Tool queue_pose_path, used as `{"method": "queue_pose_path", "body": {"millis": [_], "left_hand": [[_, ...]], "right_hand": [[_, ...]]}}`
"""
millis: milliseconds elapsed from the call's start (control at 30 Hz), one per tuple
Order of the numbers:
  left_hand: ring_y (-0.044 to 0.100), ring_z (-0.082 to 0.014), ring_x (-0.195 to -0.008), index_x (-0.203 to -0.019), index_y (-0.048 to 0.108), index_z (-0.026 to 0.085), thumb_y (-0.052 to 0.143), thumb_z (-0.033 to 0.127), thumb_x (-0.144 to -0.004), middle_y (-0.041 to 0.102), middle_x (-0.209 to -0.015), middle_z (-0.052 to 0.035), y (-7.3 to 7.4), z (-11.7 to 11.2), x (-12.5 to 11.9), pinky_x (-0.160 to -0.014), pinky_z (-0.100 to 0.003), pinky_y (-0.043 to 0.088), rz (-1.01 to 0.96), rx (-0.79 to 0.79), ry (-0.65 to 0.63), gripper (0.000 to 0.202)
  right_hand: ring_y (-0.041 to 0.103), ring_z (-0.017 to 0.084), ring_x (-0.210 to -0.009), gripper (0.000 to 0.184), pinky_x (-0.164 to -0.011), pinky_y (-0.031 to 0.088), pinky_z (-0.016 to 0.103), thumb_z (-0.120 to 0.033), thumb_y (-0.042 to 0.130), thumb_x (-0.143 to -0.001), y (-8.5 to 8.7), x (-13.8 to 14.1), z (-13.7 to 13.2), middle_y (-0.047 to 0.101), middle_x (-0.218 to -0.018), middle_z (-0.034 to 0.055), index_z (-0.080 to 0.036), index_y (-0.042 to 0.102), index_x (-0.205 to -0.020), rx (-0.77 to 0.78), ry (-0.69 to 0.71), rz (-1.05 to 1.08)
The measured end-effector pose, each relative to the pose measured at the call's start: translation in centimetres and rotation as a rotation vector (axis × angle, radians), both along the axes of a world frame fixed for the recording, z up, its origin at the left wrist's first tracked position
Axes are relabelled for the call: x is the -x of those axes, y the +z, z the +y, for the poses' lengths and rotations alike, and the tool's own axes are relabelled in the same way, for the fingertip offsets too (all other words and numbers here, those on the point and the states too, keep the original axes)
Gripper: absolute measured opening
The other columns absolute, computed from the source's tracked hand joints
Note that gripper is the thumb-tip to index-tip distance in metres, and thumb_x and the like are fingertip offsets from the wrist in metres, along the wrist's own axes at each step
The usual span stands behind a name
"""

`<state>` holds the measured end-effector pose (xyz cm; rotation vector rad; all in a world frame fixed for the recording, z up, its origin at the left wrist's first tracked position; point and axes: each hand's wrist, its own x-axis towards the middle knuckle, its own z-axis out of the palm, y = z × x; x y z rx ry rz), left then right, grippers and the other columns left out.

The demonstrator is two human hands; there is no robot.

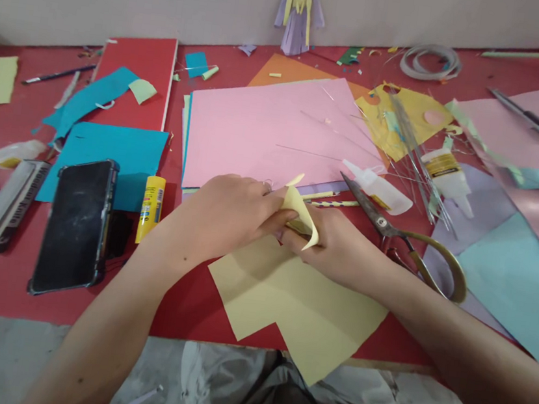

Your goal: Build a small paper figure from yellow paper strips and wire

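My left hand (226,213) and my right hand (337,246) meet over the red table (28,126), both pinching a small curled piece of pale yellow paper (303,214). The fingers of both hands are closed on it. Under the hands lies a larger cut sheet of the same yellow paper (296,307), hanging over the table's front edge. A pink sheet (273,130) lies just beyond the hands.
Scissors (407,242) and a glue bottle (379,188) lie right of my hands. A glue stick (151,207), a black phone (77,224) and blue paper (108,156) sit to the left. Thin wires (411,147), another glue bottle (447,171) and a paper doll (298,12) are further back.
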<state>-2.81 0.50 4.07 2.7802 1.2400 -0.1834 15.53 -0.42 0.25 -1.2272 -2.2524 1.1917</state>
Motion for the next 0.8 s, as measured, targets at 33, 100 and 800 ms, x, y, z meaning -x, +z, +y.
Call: {"method": "queue_pose_path", "body": {"millis": [33, 100, 800], "left_hand": [[0.067, -0.0232, -0.081, -0.106, 0.062, 0.017, 0.029, 0.039, -0.103, 0.068, -0.089, -0.0045, 0.02, 0.01, 0.00, -0.062, -0.032, 0.042, 0.000, 0.003, 0.002, 0.040], [0.067, -0.0234, -0.081, -0.105, 0.063, 0.016, 0.029, 0.039, -0.103, 0.068, -0.088, -0.0046, 0.06, 0.00, 0.00, -0.062, -0.032, 0.042, 0.000, 0.006, 0.003, 0.040], [0.066, -0.0205, -0.081, -0.114, 0.060, 0.015, 0.029, 0.038, -0.103, 0.068, -0.090, -0.0061, 0.12, -0.29, -0.05, -0.061, -0.029, 0.042, 0.002, -0.003, 0.006, 0.039]], "right_hand": [[0.040, 0.009, -0.051, 0.014, -0.052, 0.027, 0.023, -0.019, 0.051, -0.082, 0.03, 0.00, -0.01, 0.043, -0.057, -0.0053, -0.020, 0.045, -0.069, 0.004, -0.002, -0.003], [0.040, 0.009, -0.051, 0.014, -0.051, 0.027, 0.023, -0.019, 0.051, -0.081, 0.12, 0.01, -0.02, 0.042, -0.056, -0.0053, -0.020, 0.044, -0.069, 0.009, -0.006, -0.009], [0.045, 0.011, -0.055, 0.010, -0.053, 0.028, 0.024, -0.021, 0.049, -0.083, 0.31, 0.07, -0.05, 0.054, -0.064, -0.0013, -0.019, 0.048, -0.073, 0.006, 0.005, -0.045]]}}
